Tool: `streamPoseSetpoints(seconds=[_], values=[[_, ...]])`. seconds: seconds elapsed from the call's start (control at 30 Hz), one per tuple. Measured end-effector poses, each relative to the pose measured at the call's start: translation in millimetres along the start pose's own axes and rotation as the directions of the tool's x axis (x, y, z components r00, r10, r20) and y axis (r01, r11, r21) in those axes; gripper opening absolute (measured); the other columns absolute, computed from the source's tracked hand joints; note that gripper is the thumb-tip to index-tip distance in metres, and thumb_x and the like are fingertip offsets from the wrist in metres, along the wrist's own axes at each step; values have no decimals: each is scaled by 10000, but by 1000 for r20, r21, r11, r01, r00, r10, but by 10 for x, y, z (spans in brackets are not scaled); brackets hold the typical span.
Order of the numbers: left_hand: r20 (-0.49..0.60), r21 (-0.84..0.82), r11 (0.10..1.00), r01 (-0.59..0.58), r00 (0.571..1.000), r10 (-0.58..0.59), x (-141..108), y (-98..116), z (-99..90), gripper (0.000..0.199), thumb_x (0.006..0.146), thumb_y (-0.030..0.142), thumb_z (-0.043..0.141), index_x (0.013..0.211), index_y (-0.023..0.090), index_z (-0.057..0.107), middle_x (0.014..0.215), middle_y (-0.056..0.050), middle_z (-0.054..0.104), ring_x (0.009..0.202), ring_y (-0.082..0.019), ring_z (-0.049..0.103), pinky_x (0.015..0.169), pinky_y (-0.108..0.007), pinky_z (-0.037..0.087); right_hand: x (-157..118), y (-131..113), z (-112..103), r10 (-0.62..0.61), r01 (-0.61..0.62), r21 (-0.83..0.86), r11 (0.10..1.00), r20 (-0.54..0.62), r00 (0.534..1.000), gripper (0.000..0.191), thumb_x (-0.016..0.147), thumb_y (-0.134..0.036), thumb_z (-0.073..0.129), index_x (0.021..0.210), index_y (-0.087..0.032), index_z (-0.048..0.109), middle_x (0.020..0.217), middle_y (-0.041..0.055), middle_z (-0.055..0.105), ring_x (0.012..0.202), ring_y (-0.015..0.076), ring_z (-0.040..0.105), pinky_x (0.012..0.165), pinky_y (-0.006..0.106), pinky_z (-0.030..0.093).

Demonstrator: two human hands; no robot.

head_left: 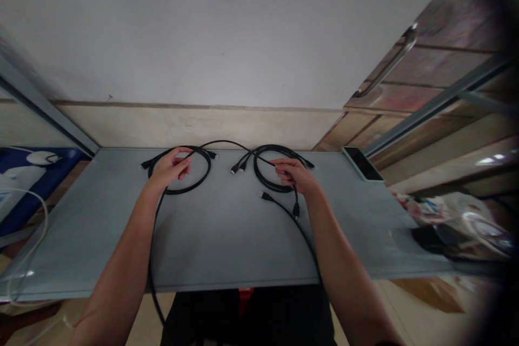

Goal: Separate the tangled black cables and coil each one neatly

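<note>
Between my two hands a black HDMI cable (222, 141) bows upward in a loose arch. My left hand (172, 168) pinches it over a coiled black cable (209, 175) on the left. My right hand (292, 172) grips the cable close to one end, and its plug (296, 210) hangs below the fingers. Behind that hand lies a second coiled cable (256, 173), with plugs (238, 167) sticking out to its left. From my left hand the cable drops over the table's front edge. Another plug end (266, 195) rests on the table, its cord passing under my right forearm.
The grey table (227, 238) stands against a wall. A phone (363, 164) lies at its back right corner. Clutter with a dark object (430, 238) sits at the right end. A white cord (44, 221) crosses the left edge, near a blue surface (24, 173).
</note>
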State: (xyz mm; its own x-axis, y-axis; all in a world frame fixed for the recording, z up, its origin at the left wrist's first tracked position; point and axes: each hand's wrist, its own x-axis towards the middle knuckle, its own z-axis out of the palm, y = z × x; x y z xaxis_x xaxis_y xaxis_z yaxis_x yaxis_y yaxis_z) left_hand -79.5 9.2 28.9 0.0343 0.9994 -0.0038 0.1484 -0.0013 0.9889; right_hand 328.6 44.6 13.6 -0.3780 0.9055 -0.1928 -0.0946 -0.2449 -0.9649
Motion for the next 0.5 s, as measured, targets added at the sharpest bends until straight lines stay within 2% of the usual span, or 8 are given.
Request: streamPoseSetpoints(seconds=[0.1,0.2,0.33,0.43,0.5], values=[[8,-76,997,-14,1000,14,7,-12,197,507,824,384,656,1274,212,497,598,52,572,403,-68,461,388,-177,336,20,9,79,-20,20,17,1000,-6,1000,371,736,-264,714,1086,-147,686,581,-61,409,436,33,208,383,189,107],[19,-105,994,-25,999,28,20,-32,328,475,814,378,662,1217,224,466,635,58,582,392,-62,456,387,-178,344,24,13,157,9,-9,-4,1000,31,999,382,731,-270,719,1092,-150,693,603,-44,461,432,29,232,383,184,124],[-54,-78,996,-52,997,48,58,-70,268,395,771,398,688,1038,222,454,695,49,600,406,-68,480,400,-193,377,-3,17,201,89,-83,-46,995,138,986,385,735,-255,716,1102,-138,700,594,-60,438,426,21,215,387,177,124],[-117,147,983,-106,985,124,69,-104,164,430,790,413,666,1131,222,486,785,13,642,459,-85,521,456,-220,432,-24,33,218,184,-161,-121,980,217,959,388,731,-244,711,1101,-127,700,605,-59,457,418,17,201,377,180,110],[-93,405,898,-172,969,227,53,-125,153,489,806,390,653,1243,226,507,921,-34,681,550,-111,578,562,-267,497,-32,44,231,245,-205,-169,964,268,932,384,732,-247,703,1095,-122,703,600,-58,462,413,15,197,372,179,112]])
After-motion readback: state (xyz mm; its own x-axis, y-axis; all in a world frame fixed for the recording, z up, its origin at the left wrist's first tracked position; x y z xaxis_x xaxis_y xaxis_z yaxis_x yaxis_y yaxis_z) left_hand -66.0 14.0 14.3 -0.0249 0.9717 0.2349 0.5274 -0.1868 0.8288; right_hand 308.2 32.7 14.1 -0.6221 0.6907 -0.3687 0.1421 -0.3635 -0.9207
